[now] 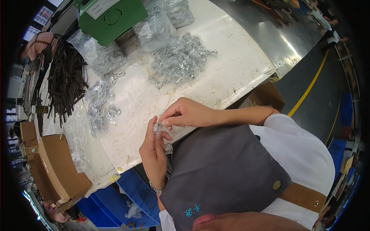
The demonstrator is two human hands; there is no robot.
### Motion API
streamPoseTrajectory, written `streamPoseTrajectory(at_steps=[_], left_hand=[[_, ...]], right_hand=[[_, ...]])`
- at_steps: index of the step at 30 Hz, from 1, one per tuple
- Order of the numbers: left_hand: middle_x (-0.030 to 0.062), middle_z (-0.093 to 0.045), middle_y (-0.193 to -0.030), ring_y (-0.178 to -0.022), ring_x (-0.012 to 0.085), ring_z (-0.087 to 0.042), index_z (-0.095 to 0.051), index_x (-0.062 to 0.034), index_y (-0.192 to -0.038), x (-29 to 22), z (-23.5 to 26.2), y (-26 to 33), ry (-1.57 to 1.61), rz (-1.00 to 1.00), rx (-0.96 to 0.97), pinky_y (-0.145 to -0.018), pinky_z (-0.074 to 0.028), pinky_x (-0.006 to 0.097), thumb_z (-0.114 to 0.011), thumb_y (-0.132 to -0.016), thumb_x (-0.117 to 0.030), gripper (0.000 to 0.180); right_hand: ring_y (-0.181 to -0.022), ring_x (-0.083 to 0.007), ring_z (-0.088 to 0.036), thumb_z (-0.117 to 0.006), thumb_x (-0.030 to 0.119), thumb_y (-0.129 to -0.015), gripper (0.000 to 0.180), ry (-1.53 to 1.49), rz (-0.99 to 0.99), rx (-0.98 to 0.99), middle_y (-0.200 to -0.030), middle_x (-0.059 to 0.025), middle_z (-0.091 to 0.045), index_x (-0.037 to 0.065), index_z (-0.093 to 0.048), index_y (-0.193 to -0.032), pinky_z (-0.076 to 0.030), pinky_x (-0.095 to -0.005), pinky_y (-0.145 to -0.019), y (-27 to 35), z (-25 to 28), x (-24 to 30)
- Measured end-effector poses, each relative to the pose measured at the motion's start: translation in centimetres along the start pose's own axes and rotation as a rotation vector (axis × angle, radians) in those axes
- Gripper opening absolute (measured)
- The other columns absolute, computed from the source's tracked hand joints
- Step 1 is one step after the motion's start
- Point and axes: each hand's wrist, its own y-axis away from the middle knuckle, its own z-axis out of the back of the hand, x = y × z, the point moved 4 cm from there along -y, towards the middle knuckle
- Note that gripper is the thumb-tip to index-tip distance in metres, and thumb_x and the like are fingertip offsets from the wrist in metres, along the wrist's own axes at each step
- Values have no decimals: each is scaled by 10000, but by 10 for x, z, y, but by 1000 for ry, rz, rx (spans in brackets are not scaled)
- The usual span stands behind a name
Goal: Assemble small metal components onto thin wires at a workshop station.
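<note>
**Small metal fitting pinched between both hands at the bench edge**

A small silvery metal fitting (156, 127) sits between the two hands, just above the near edge of the worn white worktop (231, 57). The right hand (187, 113) closes thumb and forefinger tightly on it from above, the other fingers curled in. The left hand (153, 152) holds it from below, thumb and fingertips pressed together around its lower end; the piece is too small to tell its exact shape. A small clear packet with a printed label (168, 148) lies against the left palm, just beside the grey apron (223, 169) that the person wears over a white shirt. A metal wristband (156, 189) circles the left wrist.

Farther out on the worktop, a loose heap of shiny metal swivel hooks and eye fittings (181, 59) lies well apart from the hands. To its left, a second scatter of similar silver hardware (101, 106) spreads over clear plastic. Clear plastic bags packed with more metal parts (156, 30) rest near a green cardboard box (111, 17) at the far edge. A bundle of dark brown straps (65, 81) lies at the left end. Brown cardboard cartons (58, 169) stand beside the bench on the left, and blue plastic bins (135, 192) sit below its near edge.
</note>
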Motion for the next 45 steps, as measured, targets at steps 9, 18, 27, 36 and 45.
streamPoseTrajectory(at_steps=[9,18,27,36,45], left_hand=[[36,-700,-846,-659,64,-527,-571,34,-1478,32,-10,-20,229,12,5,-591,-436,239,-485,-1086,-31,407],[-3,-645,-808,-637,27,-468,-704,44,-1312,37,3,-35,767,135,12,-583,-376,213,-569,-1073,-63,295],[152,-718,-894,-775,357,-686,-662,-28,-941,60,100,-101,-895,-165,-520,-692,-540,451,-736,-973,-243,229],[86,-720,-831,-676,197,-635,-677,-11,-983,65,93,-114,-578,-207,-424,-617,-497,349,-754,-939,-179,190],[32,-719,-784,-491,0,-421,-713,19,-1069,13,35,-44,348,-100,72,-464,-319,178,-705,-1022,-113,140]], right_hand=[[-810,-204,-711,-688,80,-1003,228,365,222,-101,-922,-129,-754,-2,-756,-1204,-555,-332,-747,5,-9,12],[-857,-314,-727,-727,111,-967,267,686,414,-266,-997,-159,-750,8,-748,-1213,-571,-383,-776,-9,12,34],[-867,-314,-729,-703,138,-994,362,1068,439,-552,-1424,-134,-625,83,-676,-1351,-590,-400,-821,-2,51,72],[-782,-152,-742,-685,199,-1036,382,568,157,-39,-1279,-135,-727,44,-647,-1384,-571,-308,-676,7,5,27],[-704,-105,-653,-668,286,-1058,298,240,175,-49,-901,-34,-711,15,-667,-1184,-523,-269,-586,-27,-13,53]])
